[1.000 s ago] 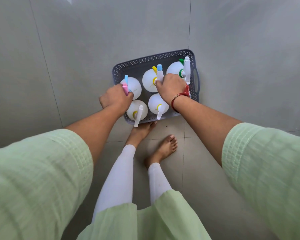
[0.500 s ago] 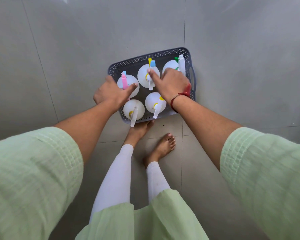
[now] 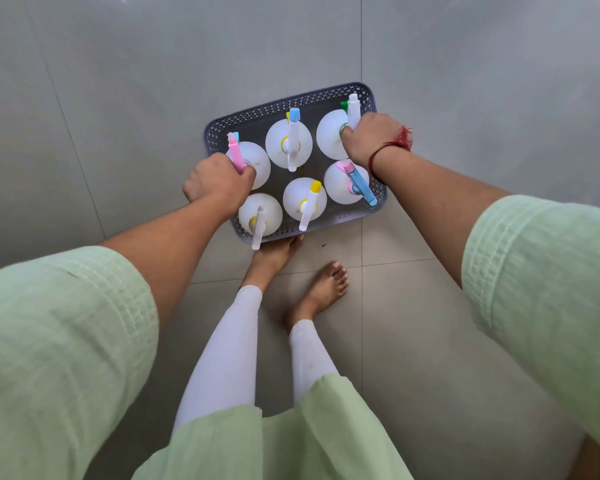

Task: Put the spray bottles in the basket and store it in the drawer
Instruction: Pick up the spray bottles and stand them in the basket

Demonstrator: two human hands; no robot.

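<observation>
A grey perforated basket [image 3: 291, 98] holds several white spray bottles standing upright, seen from above. Their triggers are pink [image 3: 235, 152], white with a blue tip [image 3: 293, 140], white with green [image 3: 353, 110], blue [image 3: 361, 185], white with a yellow tip [image 3: 309, 206] and plain white [image 3: 258, 226]. My left hand [image 3: 215, 183] is closed in a fist at the basket's left side, beside the pink-trigger bottle. My right hand [image 3: 371, 138] is closed at the right side, against the green-trigger bottle. The basket's near edge covers the toes of one foot.
Large grey tiles [image 3: 465, 98] surround the basket on every side. My bare feet [image 3: 326, 289], white leggings and pale green tunic are directly below the basket. No drawer is in view.
Both hands left the bottle tops in the middle and moved outward to the basket's left and right sides. The blue-trigger bottle, hidden under my right hand before, now shows.
</observation>
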